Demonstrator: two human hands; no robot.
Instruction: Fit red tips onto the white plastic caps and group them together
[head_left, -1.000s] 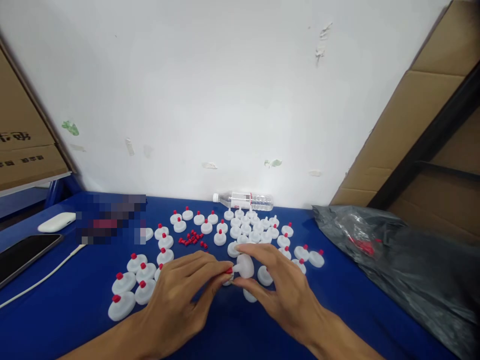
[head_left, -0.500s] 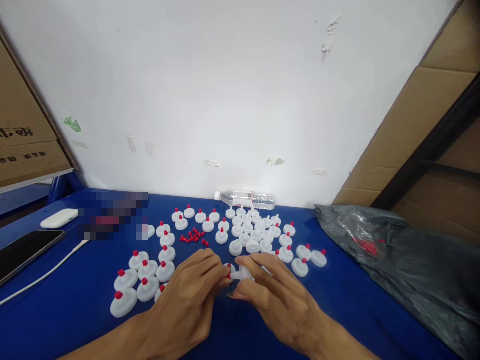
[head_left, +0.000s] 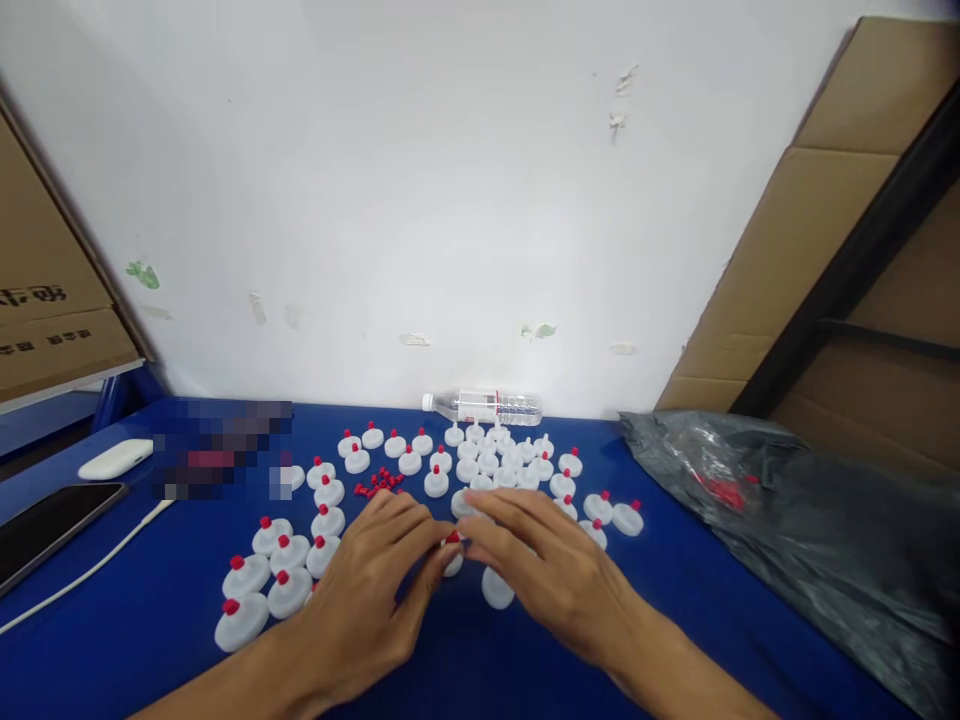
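My left hand [head_left: 367, 590] and my right hand [head_left: 551, 575] meet over the blue table [head_left: 150, 620], fingertips touching. Between them a small red plug [head_left: 453, 538] shows, pinched by my left fingers at the stem of a white cap that my right fingers largely cover. Another white cap [head_left: 497, 588] lies on the table just under my right hand. Several white caps with red plugs [head_left: 259, 580] stand to the left of my left hand. A loose heap of red plugs [head_left: 381, 483] lies beyond my left hand, and several plain white caps [head_left: 487, 460] cluster further back.
A clear water bottle [head_left: 484, 406] lies against the white wall. A black plastic bag [head_left: 795, 520] fills the right side. A phone [head_left: 45, 520], a white case [head_left: 112, 458] and a white cable [head_left: 90, 570] lie at the left. Cardboard boxes [head_left: 45, 300] stand on both sides.
The white cap that showed clearly in my right fingers is now mostly hidden under them. Both hands stay joined, shifted slightly as the view moved.
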